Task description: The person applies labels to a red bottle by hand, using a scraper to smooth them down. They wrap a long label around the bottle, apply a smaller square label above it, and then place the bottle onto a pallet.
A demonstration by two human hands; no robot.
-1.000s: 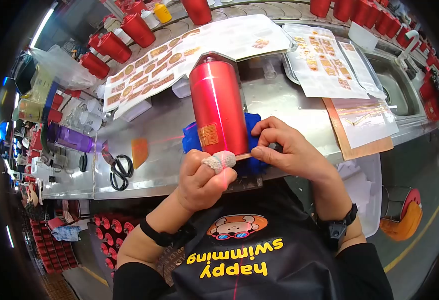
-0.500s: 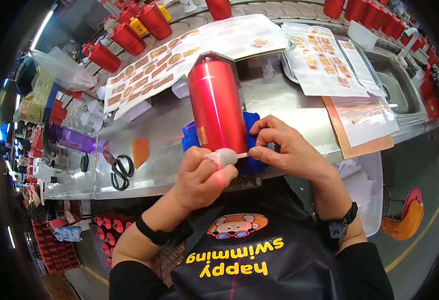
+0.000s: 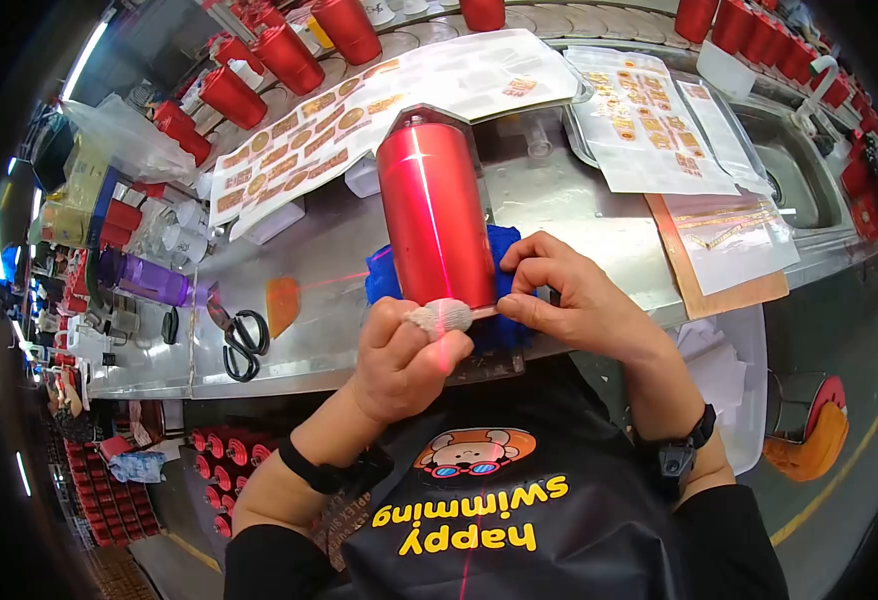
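A shiny red metal cylinder (image 3: 434, 215) lies lengthwise in front of me, its near end toward my body, on a dark holder with a blue cloth (image 3: 384, 278) under it. My left hand (image 3: 404, 355) is curled closed at the cylinder's near end, and a pale, knitted-looking cover (image 3: 441, 318) wraps one of its digits. At the right of that end, my right hand (image 3: 564, 300) pinches the rim between thumb and fingers. A thin red light line runs down the cylinder and over my left hand. Whether anything small is inside either grip is hidden.
Sheets of gold decals (image 3: 304, 135) lie behind the cylinder, with another decal sheet (image 3: 649, 120) on a tray. Black-handled scissors (image 3: 244, 340) and an orange scraper-like piece (image 3: 282, 305) rest at left. Red cylinders (image 3: 289, 58) line a conveyor at the back. A sink (image 3: 809, 185) sits at right.
The cylinder has turned, and the small gold patch near its lower left is out of sight. On the conveyor, the red cylinders have shifted rightward. Both hands have hardly moved.
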